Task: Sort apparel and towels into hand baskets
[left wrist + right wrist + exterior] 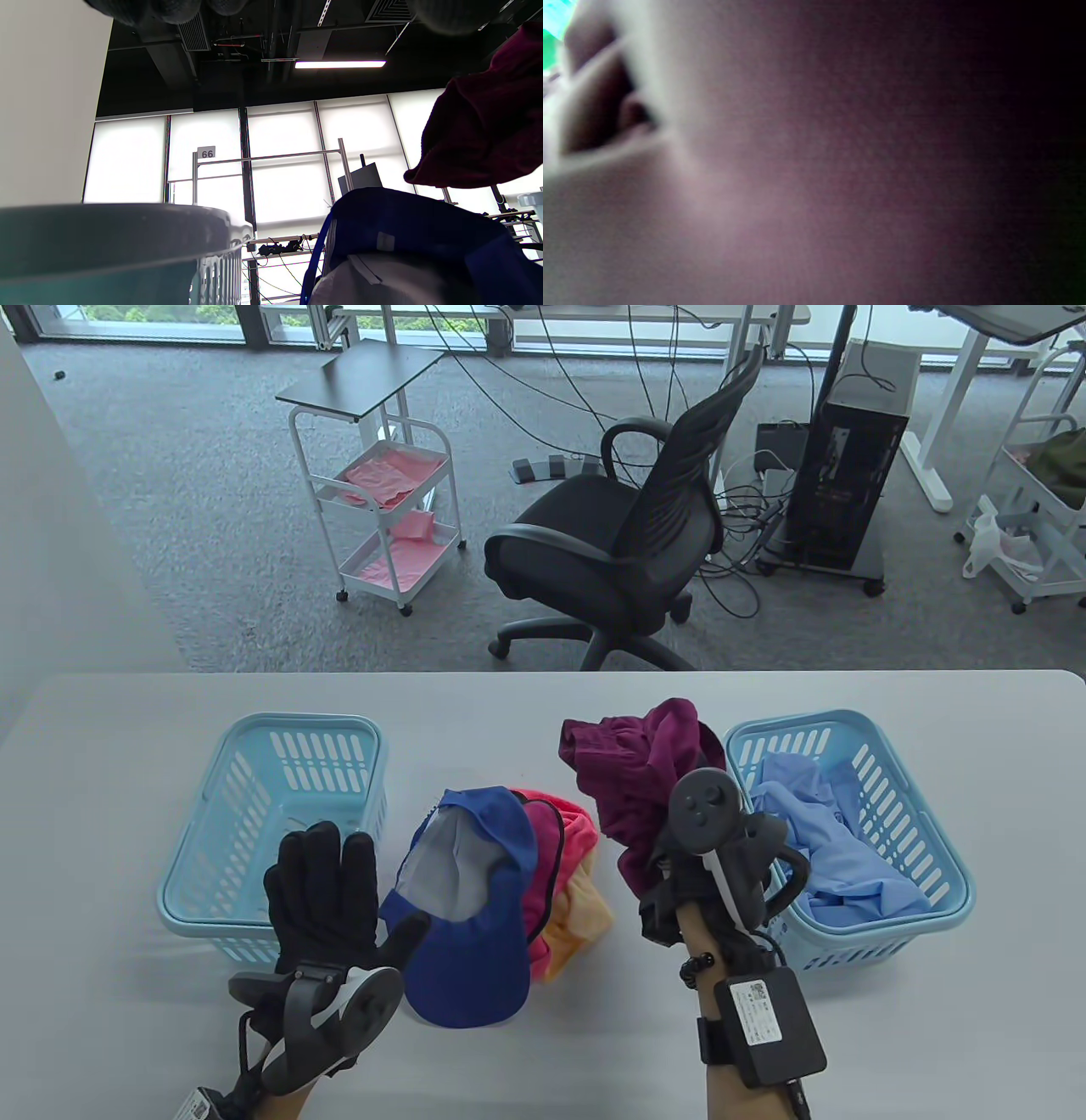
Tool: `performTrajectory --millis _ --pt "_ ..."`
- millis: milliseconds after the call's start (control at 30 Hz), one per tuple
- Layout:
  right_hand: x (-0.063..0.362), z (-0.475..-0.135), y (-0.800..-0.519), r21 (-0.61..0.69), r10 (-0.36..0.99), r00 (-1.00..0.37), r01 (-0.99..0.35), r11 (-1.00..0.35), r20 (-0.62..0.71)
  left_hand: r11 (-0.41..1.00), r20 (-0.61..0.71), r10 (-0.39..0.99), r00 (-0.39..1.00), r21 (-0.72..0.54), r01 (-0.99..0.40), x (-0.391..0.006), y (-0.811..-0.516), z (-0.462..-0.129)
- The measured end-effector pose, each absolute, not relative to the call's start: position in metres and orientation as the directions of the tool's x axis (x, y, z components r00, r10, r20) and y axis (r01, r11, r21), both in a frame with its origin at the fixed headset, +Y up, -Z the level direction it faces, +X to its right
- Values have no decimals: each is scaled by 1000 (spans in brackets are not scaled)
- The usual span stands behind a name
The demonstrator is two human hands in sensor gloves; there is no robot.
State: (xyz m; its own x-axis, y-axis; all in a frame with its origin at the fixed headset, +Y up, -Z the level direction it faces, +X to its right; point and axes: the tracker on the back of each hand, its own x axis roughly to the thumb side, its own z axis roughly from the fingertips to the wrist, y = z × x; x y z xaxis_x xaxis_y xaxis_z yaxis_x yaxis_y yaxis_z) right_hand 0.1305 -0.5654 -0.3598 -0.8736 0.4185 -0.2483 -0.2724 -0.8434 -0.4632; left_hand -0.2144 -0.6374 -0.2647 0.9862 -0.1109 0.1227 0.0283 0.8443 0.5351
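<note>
My right hand [679, 848] holds a maroon garment [632, 768] lifted above the table, between the pile and the right light-blue basket [925, 916]. That basket holds a light-blue shirt [836, 840]. The maroon garment [814, 178] fills the right wrist view as a blur. My left hand [327, 882] is flat with straight fingers over the near right corner of the left light-blue basket [246, 780], holding nothing. Beside it lies a blue cap [475, 925] on pink and orange towels [564, 874]. In the left wrist view show the basket rim [127, 237], the blue cap [424, 237] and the maroon garment [488, 127].
The grey table [102, 1035] ends just behind the baskets. Beyond it stand a black office chair [628, 543], a white trolley [382, 500] with pink items and a computer tower [848, 475].
</note>
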Motion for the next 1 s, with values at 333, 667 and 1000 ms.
performTrajectory --millis 333,667,1000 --pt "206 -354 -513 -468 288 -866 -72 -881 -409 842 120 -119 986 539 36 -214 -637 -265" --pt "264 -370 -530 -285 109 -820 67 -956 -562 842 115 -127 985 537 46 -213 -636 -265" --pt "272 -421 -587 -44 -66 -821 110 -993 -567 843 98 -130 987 535 58 -213 -636 -266"
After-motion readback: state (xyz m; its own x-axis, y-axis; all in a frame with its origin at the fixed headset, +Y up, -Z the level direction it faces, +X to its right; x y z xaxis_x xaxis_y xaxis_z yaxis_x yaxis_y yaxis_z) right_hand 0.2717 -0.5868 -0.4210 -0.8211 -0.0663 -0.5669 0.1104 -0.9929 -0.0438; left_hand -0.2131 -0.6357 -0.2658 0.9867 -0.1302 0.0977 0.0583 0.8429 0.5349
